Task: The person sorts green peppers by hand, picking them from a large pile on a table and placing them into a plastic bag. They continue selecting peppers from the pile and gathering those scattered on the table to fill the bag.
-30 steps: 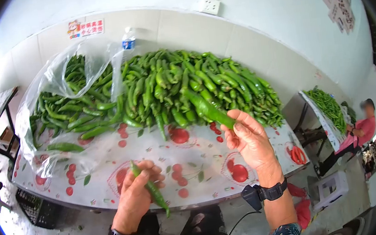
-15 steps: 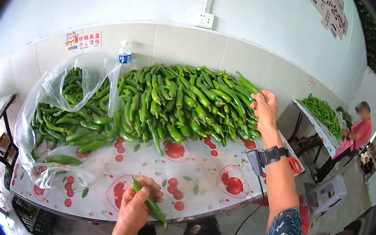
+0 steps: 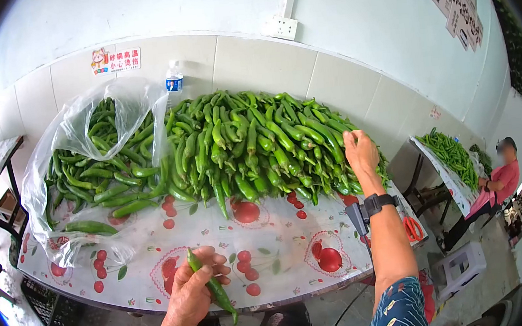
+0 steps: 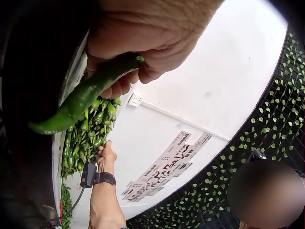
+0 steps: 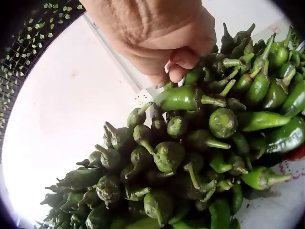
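The left hand [image 3: 191, 289] grasps a single green pepper [image 3: 220, 294] over the front edge of the surface [image 3: 288, 227], its thumb lying along the pepper and the fingers wrapped behind. The pepper slants, one end up near the thumb and the narrower end pointing down past the edge. In the left wrist view its upper end sits at the thumb and fingers, and the long curved body sticks out free of the hand.

The right hand [image 3: 361, 150] is stretched out to the right end of a large pile of green peppers [image 3: 253, 148], its fingers bent down at the top of the heap. A bit of green shows at the fingertips in the right wrist view — whether they pinch a pepper or only touch one, I cannot tell. Many stems in the pile point toward the front of the surface.

To the left of the pile, a clear plastic bag [image 3: 36, 198] lies open with more green peppers in and around it, and a bottle [image 3: 174, 83] with a blue label stands behind, near the wall. Red-handled scissors [image 3: 413, 228] lie at the right end of the surface, close to the right forearm. Farther right, a person in a pink top [image 3: 506, 180] sits beside another table of green peppers [image 3: 448, 156].
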Motion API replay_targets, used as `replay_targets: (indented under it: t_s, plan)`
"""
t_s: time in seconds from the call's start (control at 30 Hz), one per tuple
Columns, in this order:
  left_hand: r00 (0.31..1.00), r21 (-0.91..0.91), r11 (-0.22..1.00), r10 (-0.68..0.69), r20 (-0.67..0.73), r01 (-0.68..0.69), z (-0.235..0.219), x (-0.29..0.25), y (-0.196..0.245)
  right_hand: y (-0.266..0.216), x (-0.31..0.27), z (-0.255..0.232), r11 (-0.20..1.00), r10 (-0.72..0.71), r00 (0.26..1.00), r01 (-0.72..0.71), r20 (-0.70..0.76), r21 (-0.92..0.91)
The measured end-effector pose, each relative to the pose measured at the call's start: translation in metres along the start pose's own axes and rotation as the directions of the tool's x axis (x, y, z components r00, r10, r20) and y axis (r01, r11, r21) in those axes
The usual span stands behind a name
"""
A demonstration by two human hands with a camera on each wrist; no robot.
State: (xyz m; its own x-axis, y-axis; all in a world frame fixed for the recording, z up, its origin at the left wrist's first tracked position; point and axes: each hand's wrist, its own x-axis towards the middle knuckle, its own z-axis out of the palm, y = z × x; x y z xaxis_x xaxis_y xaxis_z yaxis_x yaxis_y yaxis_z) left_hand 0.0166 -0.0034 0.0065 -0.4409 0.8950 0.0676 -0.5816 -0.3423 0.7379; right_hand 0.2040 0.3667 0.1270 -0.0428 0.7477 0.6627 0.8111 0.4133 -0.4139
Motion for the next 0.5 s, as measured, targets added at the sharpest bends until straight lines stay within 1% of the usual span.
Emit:
replay_targets:
  t_s: [0.1,0.13,0.17,0.2,0.23,0.27,0.3,0.33,0.37,0.43,0.5]
  plan:
    - [1.0,-0.01,1.0,0.015,-0.012,-0.015,0.0,0.001,-0.001,0.004,-0.005,-0.013,0.997,0.007,1.0,-0.007,0.013,0.071]
    - [1.0,-0.011,1.0,0.014,-0.012,-0.014,0.0,0.001,-0.001,0.005,-0.008,-0.012,0.967,-0.09,0.996,0.084,0.015,0.242]
    - [0.999,-0.008,1.0,0.015,-0.038,-0.015,0.0,0.001,-0.001,0.009,-0.016,-0.014,0.929,-0.136,0.985,0.088,0.109,0.358]
    - [0.998,-0.006,1.0,0.019,-0.066,-0.019,0.001,0.002,-0.001,-0.019,-0.036,-0.035,0.879,-0.193,0.962,0.08,0.196,0.471]
    - [0.995,-0.003,1.0,0.023,-0.095,-0.023,0.002,0.003,0.0,-0.043,-0.06,-0.052,0.852,-0.252,0.918,0.061,0.306,0.521]
    - [0.996,-0.007,0.999,0.03,-0.08,-0.031,0.002,0.003,0.0,-0.065,-0.085,-0.071,0.819,-0.335,0.825,0.016,0.455,0.573]
    - [0.996,-0.031,0.999,0.031,-0.083,-0.033,0.001,0.003,0.0,-0.077,-0.11,-0.079,0.795,-0.534,0.703,0.227,0.47,0.563]
    - [0.996,-0.056,0.998,0.031,-0.083,-0.036,0.0,0.003,-0.001,-0.088,-0.136,-0.087,0.752,-0.581,0.541,0.072,0.608,0.655]
    - [0.996,-0.079,0.996,0.03,-0.081,-0.036,-0.002,0.004,-0.002,-0.089,-0.16,-0.081,0.687,-0.704,0.375,0.145,0.603,0.712]
    - [0.993,-0.095,0.995,0.028,-0.119,-0.04,-0.006,0.006,-0.005,-0.113,-0.2,-0.091,0.671,-0.742,0.185,0.21,0.645,0.711]
    - [0.988,-0.123,0.991,0.03,-0.148,-0.049,-0.007,0.007,-0.006,-0.118,-0.229,-0.086,0.64,-0.767,0.108,0.182,0.632,0.746]
